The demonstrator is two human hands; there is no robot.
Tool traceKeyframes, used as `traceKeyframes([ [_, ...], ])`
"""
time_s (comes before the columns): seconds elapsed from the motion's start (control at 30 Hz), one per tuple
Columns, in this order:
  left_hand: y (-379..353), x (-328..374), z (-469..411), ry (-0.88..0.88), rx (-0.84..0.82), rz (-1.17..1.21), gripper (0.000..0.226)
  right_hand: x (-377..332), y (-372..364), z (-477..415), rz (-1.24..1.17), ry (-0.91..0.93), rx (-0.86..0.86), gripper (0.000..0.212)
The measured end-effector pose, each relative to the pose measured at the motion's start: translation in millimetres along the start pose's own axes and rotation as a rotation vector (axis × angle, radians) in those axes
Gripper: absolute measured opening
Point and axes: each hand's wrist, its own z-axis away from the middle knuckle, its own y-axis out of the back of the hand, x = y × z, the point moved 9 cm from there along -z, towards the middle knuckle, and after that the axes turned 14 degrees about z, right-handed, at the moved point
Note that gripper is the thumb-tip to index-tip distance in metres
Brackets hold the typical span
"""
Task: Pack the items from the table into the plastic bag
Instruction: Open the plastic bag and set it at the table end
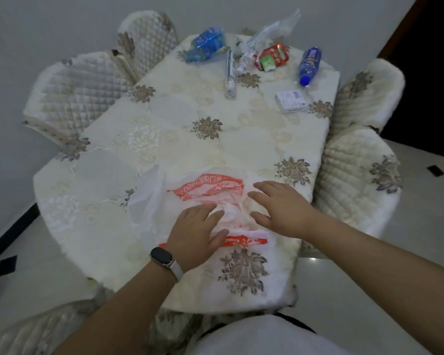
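Observation:
A white plastic bag (190, 190) with red print lies flat and crumpled on the near part of the table. My left hand (195, 231), with a watch on its wrist, rests on the bag, fingers spread. My right hand (282, 208) lies on the bag's right side, fingers apart. At the far end lie a blue-labelled bottle (309, 64), a pack of blue bottles (205, 46), a white box (291, 101), a red and green packet (272, 57), a long tube (229, 75) and a small clear bottle (245, 61).
The table (164, 139) carries a cream cloth with flower patterns. Quilted chairs stand at the left (72, 98), the far left (149, 34) and the right (356, 170). A clear plastic wrapper (277, 29) lies at the far edge. A pale tiled floor surrounds the table.

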Motion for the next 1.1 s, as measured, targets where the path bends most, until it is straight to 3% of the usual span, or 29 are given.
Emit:
traceKeyframes([
  [0.23,-46,17,16,-0.076,-0.148,0.072,0.048,-22,-38,58,-0.014,-0.136,-0.15,0.058],
  [0.6,-36,84,-1,-0.081,-0.107,0.063,0.053,6,-14,104,-0.097,-0.275,0.047,0.061],
  [0.97,-89,256,-57,-0.205,-0.06,-0.022,0.051,130,3,247,-0.049,-0.349,0.255,0.055],
  [1.1,-122,341,-88,-0.294,-0.05,-0.052,0.051,195,-11,318,-0.041,-0.409,0.242,0.054],
])
